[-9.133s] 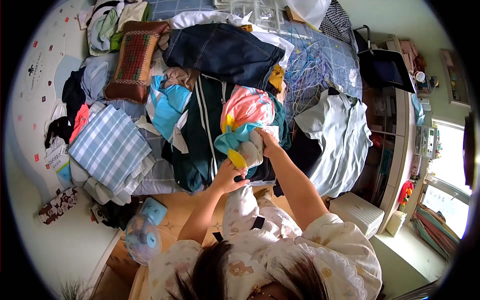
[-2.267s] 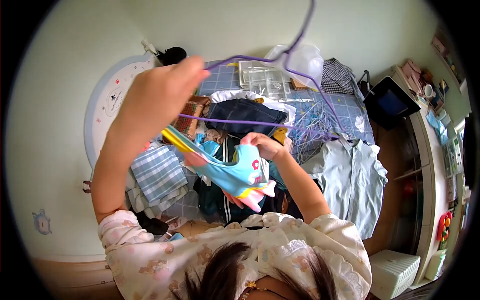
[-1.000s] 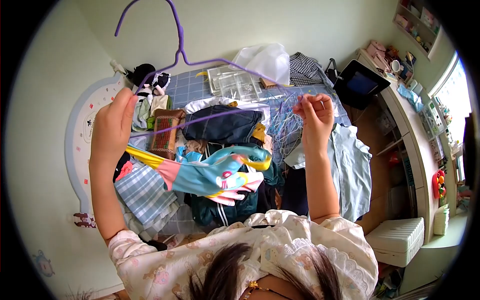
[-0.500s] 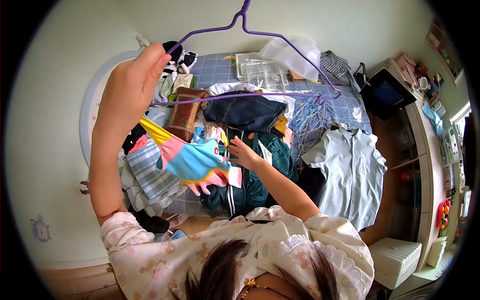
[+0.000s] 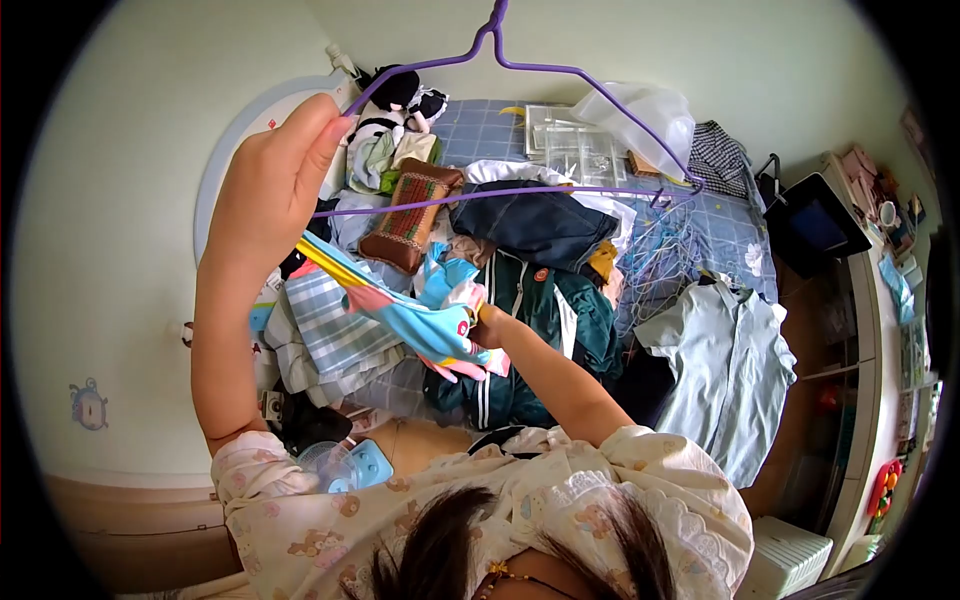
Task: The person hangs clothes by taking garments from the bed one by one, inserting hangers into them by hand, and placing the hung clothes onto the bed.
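Note:
My left hand (image 5: 285, 175) is raised, fingers closed around the left end of a purple clothes hanger (image 5: 575, 72). A small light-blue, pink and yellow garment (image 5: 405, 318) stretches from below that same hand down to the right; its upper end is hidden behind the hand. At the garment's lower right edge my right hand (image 5: 487, 325) is closed on the cloth, with its fingertips hidden in the folds. Behind the garment lie a blue-and-white checked cloth (image 5: 335, 325) and a dark green jacket with white stripes (image 5: 530, 350).
A bed (image 5: 470, 125) carries heaped clothes, a brown woven cushion (image 5: 412, 215), dark jeans (image 5: 530, 222), clear plastic boxes (image 5: 575, 145) and tangled hangers (image 5: 665, 235). A pale shirt (image 5: 715, 350) hangs at the right, near a black screen (image 5: 815, 215).
My right hand has gone from spread fingers beside the garment to gripping its edge. The garment is now bunched and drawn into a narrower slant. The view has shifted slightly left.

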Demonstrator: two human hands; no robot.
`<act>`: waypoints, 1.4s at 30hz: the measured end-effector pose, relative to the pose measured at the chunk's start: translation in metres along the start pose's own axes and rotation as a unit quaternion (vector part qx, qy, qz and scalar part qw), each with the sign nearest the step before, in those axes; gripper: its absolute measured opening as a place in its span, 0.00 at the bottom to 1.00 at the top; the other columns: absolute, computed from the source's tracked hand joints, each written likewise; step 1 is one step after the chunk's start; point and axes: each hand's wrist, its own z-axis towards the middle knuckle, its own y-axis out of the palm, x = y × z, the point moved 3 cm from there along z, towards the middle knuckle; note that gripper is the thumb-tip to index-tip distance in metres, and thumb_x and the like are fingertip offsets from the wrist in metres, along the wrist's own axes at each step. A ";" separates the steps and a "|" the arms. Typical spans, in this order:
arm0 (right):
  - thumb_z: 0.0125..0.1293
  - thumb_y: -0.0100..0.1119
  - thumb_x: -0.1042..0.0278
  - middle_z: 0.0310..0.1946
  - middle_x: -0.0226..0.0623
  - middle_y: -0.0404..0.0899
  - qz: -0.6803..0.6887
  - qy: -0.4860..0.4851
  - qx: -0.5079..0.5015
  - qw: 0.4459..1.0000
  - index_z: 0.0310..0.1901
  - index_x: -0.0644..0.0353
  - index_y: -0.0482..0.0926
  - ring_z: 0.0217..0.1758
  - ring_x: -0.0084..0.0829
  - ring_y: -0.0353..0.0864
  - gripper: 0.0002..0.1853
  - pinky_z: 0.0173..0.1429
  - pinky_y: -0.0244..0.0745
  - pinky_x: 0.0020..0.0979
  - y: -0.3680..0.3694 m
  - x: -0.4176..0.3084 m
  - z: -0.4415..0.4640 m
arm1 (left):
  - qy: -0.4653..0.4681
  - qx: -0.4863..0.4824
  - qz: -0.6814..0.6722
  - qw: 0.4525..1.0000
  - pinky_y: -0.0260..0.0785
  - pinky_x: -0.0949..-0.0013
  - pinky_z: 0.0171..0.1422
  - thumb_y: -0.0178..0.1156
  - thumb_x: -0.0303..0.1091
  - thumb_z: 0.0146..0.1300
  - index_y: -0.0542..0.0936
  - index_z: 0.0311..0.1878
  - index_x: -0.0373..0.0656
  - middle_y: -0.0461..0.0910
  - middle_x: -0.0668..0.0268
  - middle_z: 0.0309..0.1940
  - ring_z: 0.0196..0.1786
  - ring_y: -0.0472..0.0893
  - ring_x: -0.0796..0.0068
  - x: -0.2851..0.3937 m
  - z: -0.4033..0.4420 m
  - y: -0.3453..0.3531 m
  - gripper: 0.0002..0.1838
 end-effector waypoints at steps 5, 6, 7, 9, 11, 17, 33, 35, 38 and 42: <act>0.70 0.39 0.66 0.45 0.45 0.78 0.187 -0.096 -0.042 0.977 0.47 0.66 0.73 0.52 0.41 0.77 0.15 0.60 0.71 0.44 -0.027 -0.023 -0.012 | -0.027 -0.004 0.000 1.000 0.55 0.64 0.24 0.49 0.34 0.70 0.67 0.35 0.39 0.62 0.55 0.16 0.19 0.61 0.57 0.000 -0.007 0.000 0.09; 0.68 0.42 0.68 0.40 0.42 0.78 0.207 -0.160 -0.053 0.964 0.43 0.66 0.73 0.45 0.38 0.78 0.12 0.53 0.74 0.38 -0.045 -0.035 -0.020 | -0.035 -0.003 0.003 0.999 0.55 0.64 0.24 0.49 0.34 0.69 0.67 0.35 0.39 0.62 0.55 0.16 0.19 0.61 0.57 0.000 -0.008 0.000 0.09; 0.67 0.44 0.70 0.35 0.40 0.78 0.227 -0.225 -0.063 0.945 0.39 0.65 0.72 0.38 0.34 0.79 0.09 0.47 0.77 0.33 -0.069 -0.050 -0.028 | -0.041 -0.001 0.005 0.999 0.55 0.63 0.24 0.49 0.34 0.69 0.67 0.34 0.39 0.62 0.55 0.16 0.19 0.61 0.56 0.000 -0.010 0.001 0.09; 0.63 0.47 0.74 0.27 0.35 0.74 0.329 -0.223 -0.244 0.885 0.34 0.63 0.70 0.24 0.26 0.73 0.03 0.32 0.74 0.22 -0.113 -0.083 -0.044 | -0.052 -0.006 0.007 0.999 0.55 0.63 0.24 0.49 0.34 0.69 0.66 0.34 0.39 0.62 0.54 0.16 0.19 0.62 0.55 -0.004 -0.013 0.003 0.10; 0.64 0.50 0.73 0.22 0.35 0.71 0.263 -0.186 -0.276 0.906 0.31 0.63 0.68 0.17 0.22 0.61 0.04 0.22 0.62 0.20 -0.122 -0.105 -0.103 | -0.061 -0.016 0.007 0.998 0.55 0.62 0.24 0.50 0.34 0.69 0.65 0.33 0.39 0.63 0.53 0.16 0.19 0.62 0.53 -0.012 -0.015 0.007 0.10; 0.69 0.46 0.73 0.58 0.56 0.70 0.061 -0.543 -0.099 0.832 0.57 0.57 0.66 0.52 0.43 0.79 0.16 0.42 0.78 0.28 -0.080 -0.134 -0.274 | -0.035 -0.029 -0.025 0.999 0.58 0.61 0.25 0.49 0.36 0.70 0.67 0.36 0.39 0.66 0.51 0.17 0.21 0.67 0.49 -0.016 -0.014 0.035 0.10; 0.62 0.49 0.83 0.52 0.54 0.76 -0.200 -0.684 -0.073 0.698 0.58 0.71 0.66 0.52 0.38 0.80 0.21 0.36 0.78 0.22 0.001 -0.111 -0.425 | 0.078 0.066 -0.015 0.995 0.63 0.60 0.24 0.51 0.35 0.68 0.70 0.36 0.42 0.72 0.54 0.19 0.24 0.74 0.50 0.002 0.020 0.073 0.08; 0.61 0.50 0.84 0.51 0.54 0.76 -0.218 -0.677 -0.040 0.702 0.57 0.72 0.67 0.51 0.38 0.80 0.21 0.45 0.79 0.26 0.015 -0.103 -0.430 | 0.092 0.071 -0.031 0.993 0.63 0.61 0.24 0.52 0.35 0.68 0.70 0.36 0.42 0.73 0.55 0.19 0.23 0.75 0.51 0.007 0.022 0.078 0.08; 0.60 0.52 0.84 0.45 0.50 0.79 -0.247 -0.684 -0.019 0.686 0.54 0.69 0.68 0.47 0.35 0.81 0.19 0.52 0.76 0.30 0.014 -0.104 -0.430 | 0.083 0.065 -0.062 0.992 0.62 0.62 0.23 0.52 0.35 0.68 0.70 0.36 0.42 0.73 0.56 0.19 0.23 0.75 0.53 0.008 0.025 0.084 0.08; 0.59 0.51 0.85 0.39 0.44 0.81 -0.322 -0.649 0.105 0.681 0.54 0.65 0.69 0.44 0.31 0.81 0.19 0.46 0.78 0.29 0.001 -0.101 -0.458 | 0.083 0.106 -0.088 0.987 0.62 0.66 0.22 0.52 0.35 0.69 0.71 0.35 0.42 0.73 0.58 0.18 0.21 0.76 0.56 0.012 0.029 0.089 0.08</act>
